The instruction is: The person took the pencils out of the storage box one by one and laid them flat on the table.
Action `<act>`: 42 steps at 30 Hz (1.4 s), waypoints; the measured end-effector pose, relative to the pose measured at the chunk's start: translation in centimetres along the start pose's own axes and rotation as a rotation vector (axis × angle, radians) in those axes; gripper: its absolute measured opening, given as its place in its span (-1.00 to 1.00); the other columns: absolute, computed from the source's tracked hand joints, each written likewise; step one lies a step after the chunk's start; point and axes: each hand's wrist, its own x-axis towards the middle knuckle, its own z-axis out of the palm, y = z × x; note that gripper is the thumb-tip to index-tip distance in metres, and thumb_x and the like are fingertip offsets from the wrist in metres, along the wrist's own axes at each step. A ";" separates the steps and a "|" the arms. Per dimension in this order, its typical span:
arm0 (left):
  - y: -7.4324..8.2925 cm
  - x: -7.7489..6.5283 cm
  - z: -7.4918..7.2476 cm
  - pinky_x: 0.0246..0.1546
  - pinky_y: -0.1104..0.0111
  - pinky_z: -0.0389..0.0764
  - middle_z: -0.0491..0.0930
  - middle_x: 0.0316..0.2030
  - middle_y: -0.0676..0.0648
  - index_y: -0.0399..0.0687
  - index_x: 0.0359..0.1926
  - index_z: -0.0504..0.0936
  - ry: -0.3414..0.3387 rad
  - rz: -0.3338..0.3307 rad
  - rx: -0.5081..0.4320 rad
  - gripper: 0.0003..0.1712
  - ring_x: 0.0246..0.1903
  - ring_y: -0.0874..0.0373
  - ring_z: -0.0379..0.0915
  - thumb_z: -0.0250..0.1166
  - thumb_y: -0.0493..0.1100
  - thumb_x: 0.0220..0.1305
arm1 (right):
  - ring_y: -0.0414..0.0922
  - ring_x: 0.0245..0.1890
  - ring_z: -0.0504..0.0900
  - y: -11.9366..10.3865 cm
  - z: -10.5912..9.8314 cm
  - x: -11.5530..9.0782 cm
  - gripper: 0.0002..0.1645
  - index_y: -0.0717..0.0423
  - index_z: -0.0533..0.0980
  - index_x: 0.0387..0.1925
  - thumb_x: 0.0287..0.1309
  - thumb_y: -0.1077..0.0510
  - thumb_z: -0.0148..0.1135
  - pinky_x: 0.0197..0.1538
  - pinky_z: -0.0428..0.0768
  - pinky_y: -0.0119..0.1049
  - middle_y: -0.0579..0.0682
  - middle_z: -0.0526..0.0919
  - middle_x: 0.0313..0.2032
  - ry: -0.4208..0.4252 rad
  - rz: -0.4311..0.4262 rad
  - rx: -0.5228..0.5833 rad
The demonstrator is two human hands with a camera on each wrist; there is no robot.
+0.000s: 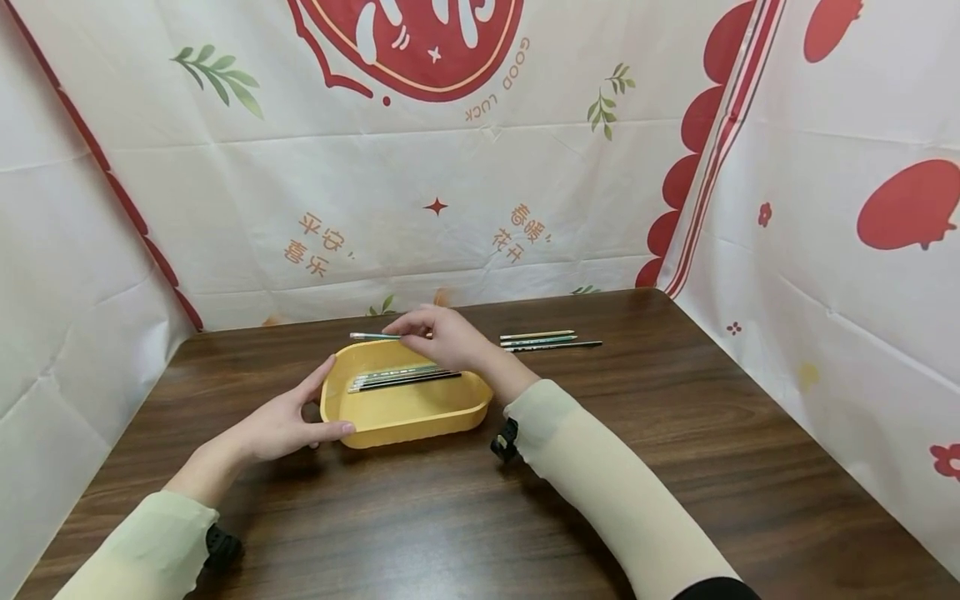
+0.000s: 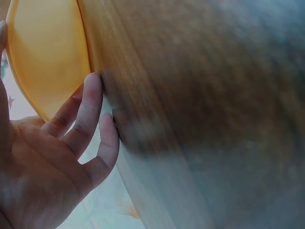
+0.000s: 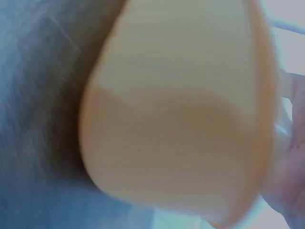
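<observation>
A yellow plastic tray (image 1: pixel 416 418) with rounded corners stands on the table. My left hand (image 1: pixel 281 423) grips its left end, thumb at the front rim and fingers along the side wall. In the left wrist view, fingertips (image 2: pixel 93 86) press against the tray wall. Several pencils (image 1: pixel 405 379) lie side by side inside the tray. Above its far rim, my right hand (image 1: pixel 442 335) pinches a teal pencil (image 1: pixel 372 336), whose pale end points left. The right wrist view is blurred and mostly filled by the tray wall (image 3: pixel 176 143), with part of the hand at the right edge.
More pencils (image 1: pixel 540 340), yellow, green and black among them, lie on the brown wooden table (image 1: pixel 637 467) right of the tray. A white printed cloth (image 1: pixel 420 183) hangs behind the table's far edge and along both sides.
</observation>
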 end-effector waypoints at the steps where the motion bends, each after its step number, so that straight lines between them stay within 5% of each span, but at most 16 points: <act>1: 0.0 0.0 0.0 -0.17 0.23 0.73 0.35 0.54 -0.33 0.20 0.82 -0.31 0.005 0.002 0.007 0.45 -0.12 0.06 0.65 0.57 0.26 0.32 | -0.14 -0.04 0.62 -0.1 -0.6 -0.2 -0.68 -0.02 0.76 0.24 0.61 0.16 0.27 0.07 0.61 -0.26 -0.03 0.73 0.09 0.012 -0.012 0.004; 8: 0.1 0.0 -0.2 -0.10 0.24 0.68 0.36 0.55 -0.32 0.21 0.83 -0.29 0.019 -0.006 0.051 0.45 -0.05 0.07 0.65 0.56 0.31 0.30 | -0.11 -0.14 0.57 0.3 -4.1 -2.7 -0.69 -0.09 0.78 0.19 0.58 0.18 0.29 0.00 0.58 -0.21 -0.06 0.70 0.00 0.035 -0.008 -0.037; 22: 0.2 -0.2 -0.3 -0.15 0.26 0.69 0.38 0.51 -0.33 0.19 0.83 -0.30 0.009 -0.010 0.039 0.46 -0.17 0.11 0.65 0.56 0.30 0.31 | -0.05 -0.08 0.60 7.1 -8.9 -8.7 -0.71 -0.02 0.81 0.13 0.52 0.23 0.33 0.05 0.58 -0.10 -0.03 0.74 0.03 0.078 0.141 -0.132; 42: 0.0 -0.1 0.0 -0.09 0.22 0.66 0.31 0.56 -0.35 0.26 0.82 -0.30 0.006 -0.022 0.045 0.45 -0.11 0.09 0.64 0.55 0.33 0.31 | -0.05 -0.06 0.57 14.1 -10.8 -11.8 -0.71 -0.01 0.83 0.05 0.49 0.27 0.30 0.09 0.53 -0.14 0.05 0.80 0.06 -0.064 0.396 -0.187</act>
